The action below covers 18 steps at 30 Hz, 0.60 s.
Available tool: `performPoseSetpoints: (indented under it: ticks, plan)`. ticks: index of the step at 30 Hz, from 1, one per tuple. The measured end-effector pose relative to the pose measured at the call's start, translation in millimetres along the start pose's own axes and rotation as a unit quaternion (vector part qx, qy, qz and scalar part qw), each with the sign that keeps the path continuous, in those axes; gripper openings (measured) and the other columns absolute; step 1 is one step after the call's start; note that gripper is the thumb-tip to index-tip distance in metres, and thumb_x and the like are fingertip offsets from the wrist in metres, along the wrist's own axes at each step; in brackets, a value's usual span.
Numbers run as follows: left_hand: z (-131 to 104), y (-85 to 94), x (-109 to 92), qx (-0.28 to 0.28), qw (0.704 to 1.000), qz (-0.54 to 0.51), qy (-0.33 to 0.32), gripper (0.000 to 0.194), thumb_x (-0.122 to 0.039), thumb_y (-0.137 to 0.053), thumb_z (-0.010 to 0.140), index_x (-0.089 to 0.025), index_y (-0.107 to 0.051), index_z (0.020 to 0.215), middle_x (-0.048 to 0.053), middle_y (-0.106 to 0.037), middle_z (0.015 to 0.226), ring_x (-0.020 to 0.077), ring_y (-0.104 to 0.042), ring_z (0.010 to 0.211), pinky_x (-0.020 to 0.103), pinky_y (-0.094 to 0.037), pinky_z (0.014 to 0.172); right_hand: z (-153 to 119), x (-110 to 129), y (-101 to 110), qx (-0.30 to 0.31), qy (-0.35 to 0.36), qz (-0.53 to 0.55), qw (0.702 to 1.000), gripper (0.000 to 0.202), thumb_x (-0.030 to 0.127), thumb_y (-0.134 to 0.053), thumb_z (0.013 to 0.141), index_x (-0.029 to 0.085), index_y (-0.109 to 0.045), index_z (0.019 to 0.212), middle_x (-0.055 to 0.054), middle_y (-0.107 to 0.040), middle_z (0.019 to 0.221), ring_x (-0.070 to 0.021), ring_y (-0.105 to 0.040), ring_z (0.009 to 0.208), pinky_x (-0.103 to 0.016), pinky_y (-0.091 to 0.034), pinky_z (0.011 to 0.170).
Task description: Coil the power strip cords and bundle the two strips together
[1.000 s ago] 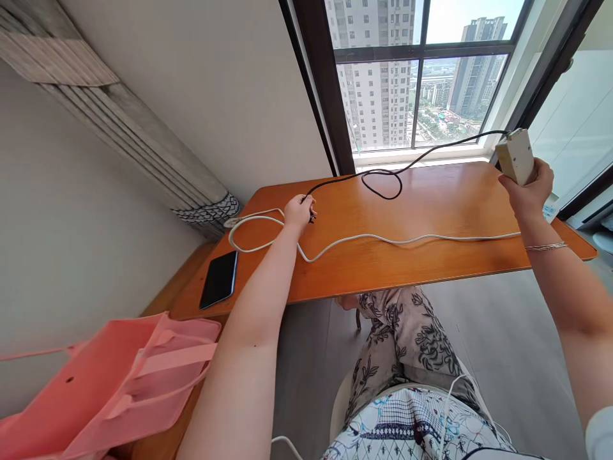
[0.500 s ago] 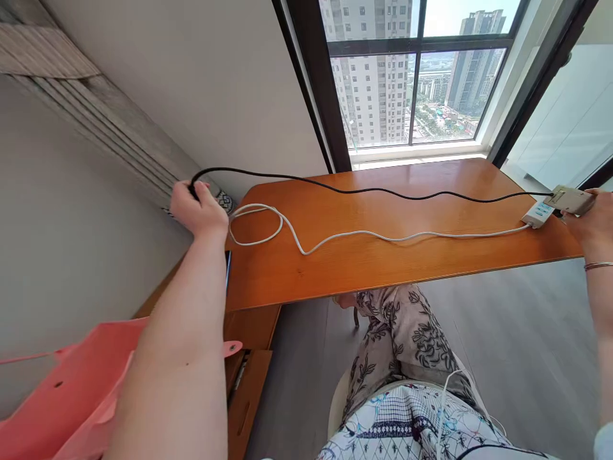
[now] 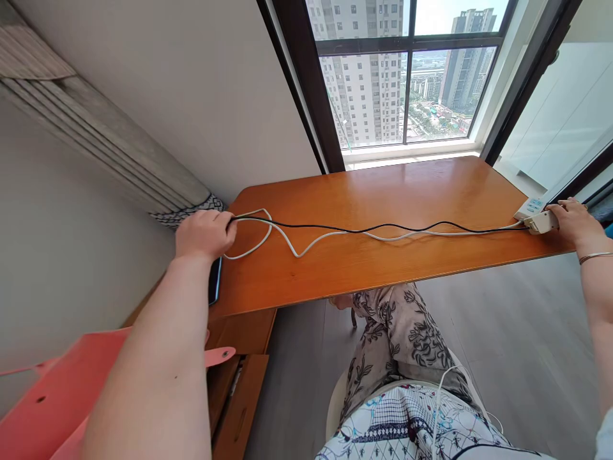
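My left hand is closed around one end of a black cable at the left of the wooden table. The cable runs across the tabletop to a beige power strip at the right end. My right hand grips that strip from its right side, with the fingers over its top. Just behind it lies a white power strip with a printed label. Its white cable lies along the table, mostly beside and under the black one, and curls into a loop near my left hand.
A phone lies at the table's left edge, partly behind my left forearm. Below stand a pink bag and a wooden cabinet. A window is behind the table, and a curtain hangs at left.
Both hands have come down toward the table, lowering the black cable from above the white cable to lie along it. The beige strip has moved down and left, in front of the white strip.
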State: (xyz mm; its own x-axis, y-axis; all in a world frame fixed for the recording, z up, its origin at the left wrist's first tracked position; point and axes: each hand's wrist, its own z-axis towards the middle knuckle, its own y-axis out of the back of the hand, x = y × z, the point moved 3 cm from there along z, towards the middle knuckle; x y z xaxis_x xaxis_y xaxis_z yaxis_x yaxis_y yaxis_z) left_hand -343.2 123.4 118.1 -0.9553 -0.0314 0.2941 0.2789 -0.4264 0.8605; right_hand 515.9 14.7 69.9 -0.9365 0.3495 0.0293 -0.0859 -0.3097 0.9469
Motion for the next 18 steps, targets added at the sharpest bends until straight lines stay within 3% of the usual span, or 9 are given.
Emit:
performPoseSetpoints:
  ticks: [3,5,12,15,18]
  plan:
    - [-4,-2.7,6,-0.011,0.999,0.011,-0.035,0.037,-0.041,-0.029,0.088,-0.021,-0.061,0.088,0.015,-0.071,0.1,0.0301,-0.06,0.102,0.039,-0.045,0.087,0,-5,-7,0.051,-0.047,0.024,0.997,0.031,0.008,-0.052,0.079,0.021,-0.079,0.086,-0.028,-0.054,0.145,-0.0297,-0.048,0.14,-0.046,-0.043,0.101]
    - [-9,-4.0,10,-0.028,0.999,0.004,-0.046,0.039,-0.043,-0.029,0.089,-0.022,-0.061,0.087,0.014,-0.071,0.097,0.0293,-0.06,0.1,0.038,-0.045,0.085,-1,-7,-9,0.049,-0.077,0.048,0.995,0.028,0.008,-0.053,0.077,0.023,-0.077,0.082,-0.028,-0.051,0.149,-0.031,-0.05,0.14,-0.049,-0.044,0.1]
    - [-16,-6.2,17,-0.045,0.996,-0.025,-0.067,0.043,-0.048,-0.032,0.087,-0.021,-0.065,0.087,0.013,-0.069,0.088,0.0277,-0.059,0.09,0.037,-0.044,0.079,1,0,-6,0.052,-0.096,0.099,0.989,0.032,0.009,-0.051,0.078,0.024,-0.059,0.051,-0.027,-0.061,0.137,-0.0286,-0.055,0.133,-0.054,-0.043,0.098]
    - [-13,-4.0,12,-0.035,0.997,-0.02,-0.072,0.051,-0.049,-0.027,0.09,-0.019,-0.069,0.09,0.014,-0.07,0.089,0.0279,-0.06,0.09,0.038,-0.045,0.078,6,14,6,0.056,-0.135,0.035,0.989,0.035,0.005,-0.052,0.079,0.021,-0.053,0.047,-0.027,-0.058,0.141,-0.0321,-0.051,0.136,-0.057,-0.042,0.095]
    - [-9,0.7,4,-0.05,0.995,-0.02,-0.082,0.053,-0.044,-0.027,0.093,-0.016,-0.071,0.097,0.017,-0.073,0.096,0.0295,-0.063,0.094,0.042,-0.046,0.085,7,51,18,0.054,-0.092,-0.02,0.994,0.024,0.004,-0.056,0.078,0.021,-0.067,0.066,-0.026,-0.057,0.144,-0.0345,-0.051,0.136,-0.055,-0.043,0.094]
